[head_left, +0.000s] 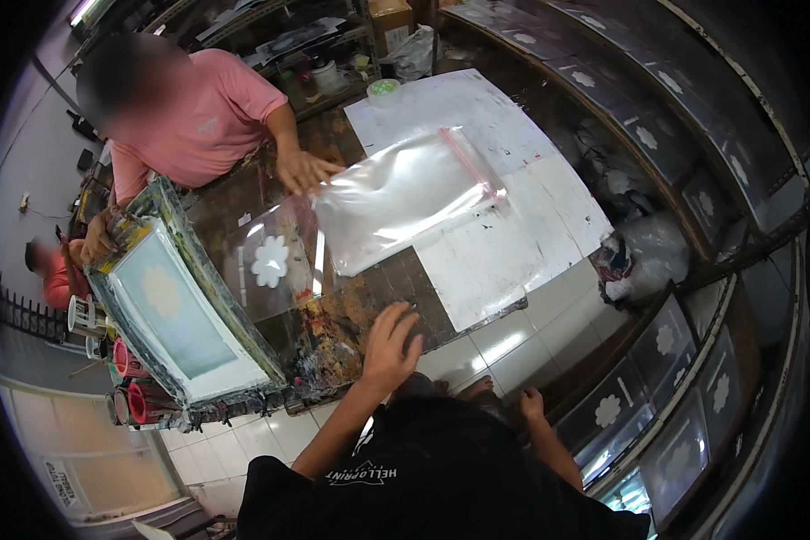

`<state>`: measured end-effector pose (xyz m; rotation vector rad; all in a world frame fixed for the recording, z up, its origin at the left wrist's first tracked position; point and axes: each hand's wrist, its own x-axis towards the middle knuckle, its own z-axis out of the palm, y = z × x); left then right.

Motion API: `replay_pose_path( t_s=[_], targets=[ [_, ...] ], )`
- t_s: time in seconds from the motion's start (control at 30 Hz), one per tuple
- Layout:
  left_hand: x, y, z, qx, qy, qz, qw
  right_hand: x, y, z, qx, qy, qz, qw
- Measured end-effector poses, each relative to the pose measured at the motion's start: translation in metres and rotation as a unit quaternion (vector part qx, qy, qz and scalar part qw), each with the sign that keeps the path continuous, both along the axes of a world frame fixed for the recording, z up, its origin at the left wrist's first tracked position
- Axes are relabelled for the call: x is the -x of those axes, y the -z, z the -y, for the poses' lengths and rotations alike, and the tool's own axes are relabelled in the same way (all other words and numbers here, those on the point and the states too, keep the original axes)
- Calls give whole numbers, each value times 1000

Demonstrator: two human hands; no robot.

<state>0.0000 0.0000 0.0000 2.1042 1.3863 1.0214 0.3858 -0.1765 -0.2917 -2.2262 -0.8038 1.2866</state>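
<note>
The flower sheet (pixel 270 261) lay left of the person's loose, empty left hand (pixel 391 349); nobody could tell if the right hand (pixel 533 405) gripped anything.

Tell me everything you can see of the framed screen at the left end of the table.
The framed screen is rectangular, its dark rim messily stained green and yellow. Inside, a white border surrounds a pale blue-grey panel that looks like mesh, with a pale yellow flower shape toward its far end. It lies at the left end of the table, beside a clear sheet printed with a white flower. A co-worker's hand is on its far-left corner. Its exact tilt is hard to judge.
</note>
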Motion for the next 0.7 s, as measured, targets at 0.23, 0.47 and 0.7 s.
replay_pose_path(
  t_s=[0.23, 0.47, 0.7],
  targets=[
    [-6, -32, -47, -148, -77, -171, 971, 37, -47, -9, -44, 85, -64, 993],
    [-19, 52, -55, -68, -3, -261, 963, 65, -28, 48, -30, 152, -151, 976],
    [-57, 31, -7, -92, 151, -162, 971, 86, -185, -24, -193, 200, -463, 841]
  ],
)
